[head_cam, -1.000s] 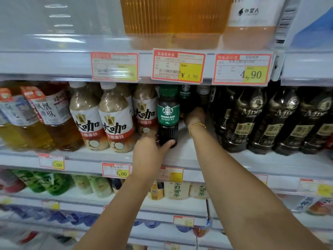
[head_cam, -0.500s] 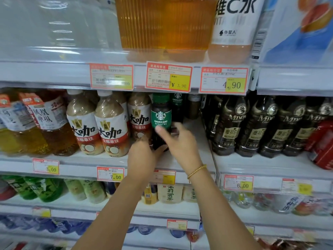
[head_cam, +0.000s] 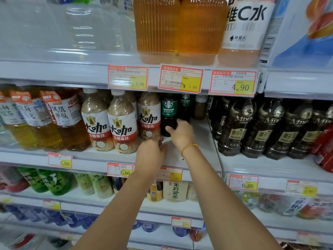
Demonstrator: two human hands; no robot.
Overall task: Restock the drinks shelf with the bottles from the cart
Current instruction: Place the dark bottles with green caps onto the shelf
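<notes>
dark-green americano btl now gripped low by right hand, mid-frame on the shelf; left hand has let go, fingers loose below. btl looks seated, placement prob done.

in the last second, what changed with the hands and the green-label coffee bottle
The right hand came forward from behind the Americano bottle and now grips its lower part. The left hand let go of the bottle's base and dropped toward the shelf edge. The bottle stands upright in the same spot beside the latte bottles.
</notes>
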